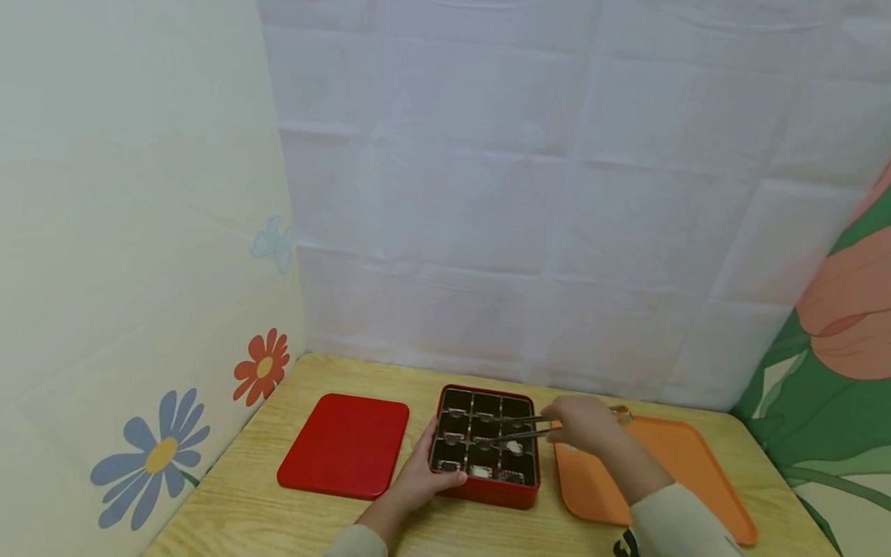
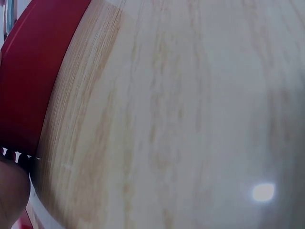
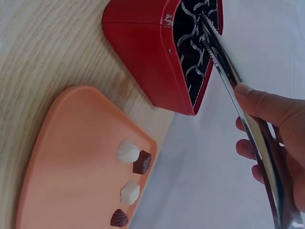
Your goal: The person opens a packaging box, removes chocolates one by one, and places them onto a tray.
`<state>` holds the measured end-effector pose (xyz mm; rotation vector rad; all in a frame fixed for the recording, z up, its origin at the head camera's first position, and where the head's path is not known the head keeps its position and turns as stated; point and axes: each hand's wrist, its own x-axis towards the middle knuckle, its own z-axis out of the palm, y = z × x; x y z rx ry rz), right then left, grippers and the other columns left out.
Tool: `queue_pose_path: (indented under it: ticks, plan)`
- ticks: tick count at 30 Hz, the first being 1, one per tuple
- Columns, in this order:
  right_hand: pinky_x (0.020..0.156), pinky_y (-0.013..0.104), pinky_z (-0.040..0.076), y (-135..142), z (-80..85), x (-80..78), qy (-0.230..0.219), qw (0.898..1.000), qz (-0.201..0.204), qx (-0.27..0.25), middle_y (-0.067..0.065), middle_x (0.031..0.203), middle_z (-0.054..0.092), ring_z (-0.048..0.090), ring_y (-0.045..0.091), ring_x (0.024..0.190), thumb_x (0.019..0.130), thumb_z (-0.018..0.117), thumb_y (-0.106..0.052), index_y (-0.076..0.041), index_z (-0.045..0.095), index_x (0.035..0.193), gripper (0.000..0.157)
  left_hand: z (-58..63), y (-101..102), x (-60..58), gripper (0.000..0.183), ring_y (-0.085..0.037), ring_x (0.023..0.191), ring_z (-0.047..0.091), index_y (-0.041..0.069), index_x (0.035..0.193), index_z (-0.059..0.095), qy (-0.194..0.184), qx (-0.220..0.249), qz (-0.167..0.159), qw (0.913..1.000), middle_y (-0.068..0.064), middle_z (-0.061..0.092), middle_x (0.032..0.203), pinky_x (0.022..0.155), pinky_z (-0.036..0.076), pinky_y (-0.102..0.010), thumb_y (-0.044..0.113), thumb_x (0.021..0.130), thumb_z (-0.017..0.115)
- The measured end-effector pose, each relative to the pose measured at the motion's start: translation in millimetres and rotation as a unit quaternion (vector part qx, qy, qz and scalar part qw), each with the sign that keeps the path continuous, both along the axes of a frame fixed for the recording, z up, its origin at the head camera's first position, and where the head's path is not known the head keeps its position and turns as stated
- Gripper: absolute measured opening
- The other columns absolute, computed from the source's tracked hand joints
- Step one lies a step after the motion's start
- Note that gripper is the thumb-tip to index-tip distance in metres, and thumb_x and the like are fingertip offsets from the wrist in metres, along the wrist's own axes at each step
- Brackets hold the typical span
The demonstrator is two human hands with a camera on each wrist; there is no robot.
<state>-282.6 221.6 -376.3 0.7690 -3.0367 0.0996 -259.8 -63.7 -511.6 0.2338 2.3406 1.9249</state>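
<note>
A red tin box (image 1: 503,493) with a black divided insert stands on the table. My left hand (image 1: 416,473) grips its near left corner, thumb over the front rim and fingers along the side. My right hand (image 1: 583,422) holds metal tongs (image 3: 259,143) from the right, thumb on one arm. The tong tips reach down into the insert's compartments, a little apart, and no piece shows between them. White pieces sit in two compartments, one in the front row (image 1: 480,470) and one (image 1: 513,446) just behind it at the right.
An orange tray (image 1: 668,449) lies right of the box, partly under my right forearm. On it are white pieces (image 3: 127,151) and brown chocolates (image 3: 142,163), one shell-shaped (image 3: 119,218). The flat red lid (image 1: 348,445) lies to the left. A white cloth backdrop (image 1: 445,232) rises behind the table.
</note>
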Motion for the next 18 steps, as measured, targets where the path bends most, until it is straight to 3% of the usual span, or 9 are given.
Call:
queue_pose_path:
  ticks: [5, 9, 13, 18]
  plan:
    - [0.075, 0.043, 0.055, -14, 2.6, -6.7, -0.015, 1.000, 0.004, 0.018, 0.006, 0.098, 0.073, 0.067, 0.024, 0.086, 0.080, 0.079, -0.017, -0.008, 0.075, 0.106, 0.027, -0.1, -1, -1.1, 0.111, -0.045, 0.139, 0.029, 0.013, 0.159, 0.012, 0.007, -0.001, -0.002, 1.0000, -0.026, 0.020, 0.159, 0.110, 0.028, -0.065, 0.018, 0.075, 0.084]
    - [0.059, 0.037, 0.049, -30, 11.5, -9.2, -0.013, 0.999, -0.005, 0.050, 0.001, 0.077, 0.069, 0.059, 0.015, 0.067, 0.079, 0.079, -0.013, -0.011, 0.073, 0.081, 0.007, -0.9, -1, -1.6, 0.111, -0.046, 0.140, 0.028, 0.013, 0.159, 0.012, 0.011, -0.003, -0.003, 0.9999, -0.027, 0.020, 0.159, 0.110, 0.027, -0.066, 0.019, 0.074, 0.085]
    - [0.052, 0.031, 0.038, -49, 22.3, -9.4, 0.011, 0.993, -0.013, 0.121, -0.003, 0.062, 0.056, 0.043, 0.011, 0.056, 0.079, 0.080, -0.014, -0.013, 0.059, 0.063, 0.025, -2.8, -1, -2.9, 0.111, -0.046, 0.139, 0.029, 0.012, 0.158, 0.013, 0.014, 0.003, -0.004, 0.9999, -0.027, 0.021, 0.158, 0.111, 0.026, -0.065, 0.018, 0.074, 0.085]
    - [0.052, 0.029, 0.042, -70, 28.8, -12.4, 0.020, 0.977, -0.020, 0.213, -0.001, 0.064, 0.058, 0.047, 0.011, 0.055, 0.082, 0.079, -0.024, -0.013, 0.060, 0.067, 0.027, -4.4, -1, -4.4, 0.111, -0.044, 0.140, 0.028, 0.010, 0.158, 0.013, 0.016, 0.011, -0.008, 0.9998, -0.027, 0.021, 0.158, 0.112, 0.025, -0.062, 0.017, 0.074, 0.085]
